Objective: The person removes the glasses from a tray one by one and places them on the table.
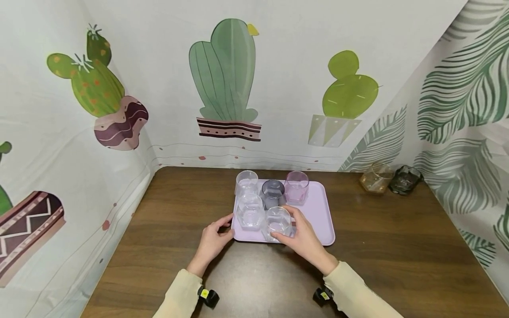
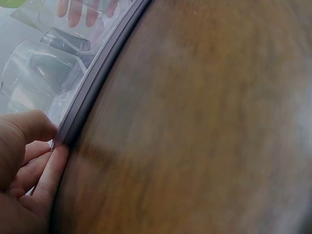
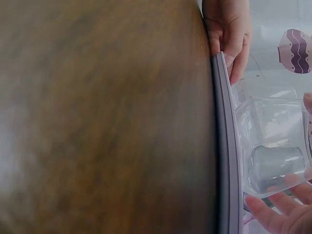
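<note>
A lilac tray (image 1: 321, 216) lies on the table with several glasses on it. My left hand (image 1: 212, 240) is at its front left corner, thumb over the rim and fingers against the side (image 2: 36, 170). With my right hand (image 1: 305, 238) I grip a clear faceted glass (image 1: 278, 217) at the tray's front edge, thumb in front and fingers around its right side. Left of it stands another clear glass (image 1: 250, 212), with a third clear glass (image 1: 246, 181) behind. A grey glass (image 1: 273, 190) is in the middle, and a pink glass (image 1: 297, 187) stands at the back.
Toward the right rear of the brown wooden table (image 1: 381, 247), an amber glass (image 1: 376, 179) and a dark grey glass (image 1: 404, 181) sit side by side. A white cloth (image 1: 286, 88) printed with cacti hangs behind and left of the table; leaf-patterned cloth (image 1: 457, 97) covers the right.
</note>
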The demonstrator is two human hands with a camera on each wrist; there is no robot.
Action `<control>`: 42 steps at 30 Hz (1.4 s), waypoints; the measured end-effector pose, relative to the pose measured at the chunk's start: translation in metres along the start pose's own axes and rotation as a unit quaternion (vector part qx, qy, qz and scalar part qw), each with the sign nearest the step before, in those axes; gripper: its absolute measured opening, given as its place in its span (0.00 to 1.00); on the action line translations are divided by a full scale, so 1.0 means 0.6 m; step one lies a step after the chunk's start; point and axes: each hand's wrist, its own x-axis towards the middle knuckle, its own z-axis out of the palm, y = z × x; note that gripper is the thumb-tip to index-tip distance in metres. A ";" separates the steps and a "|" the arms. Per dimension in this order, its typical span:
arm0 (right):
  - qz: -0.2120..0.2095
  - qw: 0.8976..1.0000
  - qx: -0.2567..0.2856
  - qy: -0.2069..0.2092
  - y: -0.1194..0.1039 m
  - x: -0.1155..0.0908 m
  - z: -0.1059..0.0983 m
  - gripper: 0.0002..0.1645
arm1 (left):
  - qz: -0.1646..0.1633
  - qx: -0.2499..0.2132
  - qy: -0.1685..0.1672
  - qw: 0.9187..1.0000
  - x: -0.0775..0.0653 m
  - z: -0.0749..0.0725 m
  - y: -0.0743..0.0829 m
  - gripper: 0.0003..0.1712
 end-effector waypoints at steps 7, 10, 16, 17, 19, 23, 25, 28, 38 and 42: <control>0.004 1.000 -0.004 0.014 0.006 -0.006 -0.017 0.43 | -0.005 0.002 0.001 1.000 -0.001 -0.001 0.000 0.26; 0.005 1.000 -0.010 0.023 0.010 -0.009 -0.024 0.43 | -0.006 0.007 0.003 1.000 -0.002 -0.001 -0.001 0.26; 0.009 0.999 -0.016 0.036 0.016 -0.013 -0.044 0.43 | -0.004 0.006 0.002 1.000 -0.002 -0.002 0.000 0.26; 0.010 0.999 -0.017 0.039 0.016 -0.014 -0.048 0.43 | -0.004 0.007 0.002 1.000 -0.002 -0.002 0.000 0.26; 0.010 0.999 -0.020 0.045 0.018 -0.015 -0.056 0.43 | -0.003 0.007 0.003 1.000 -0.002 -0.002 0.000 0.26; 0.014 0.998 -0.034 0.057 0.022 -0.018 -0.073 0.42 | -0.003 0.005 0.004 1.000 -0.001 -0.003 0.000 0.26; 0.015 0.997 -0.045 0.061 0.025 -0.019 -0.082 0.43 | -0.006 0.003 0.004 1.000 -0.001 -0.003 0.001 0.26; 0.020 0.996 -0.056 0.067 0.030 -0.020 -0.095 0.43 | -0.009 0.000 0.004 1.000 -0.002 -0.004 0.002 0.26; 0.057 0.993 -0.062 0.085 0.048 -0.009 -0.147 0.41 | -0.009 0.002 0.002 1.000 -0.001 -0.002 0.003 0.26; 0.065 0.992 -0.068 0.089 0.058 -0.003 -0.170 0.42 | -0.007 0.000 -0.001 1.000 -0.001 -0.001 0.004 0.26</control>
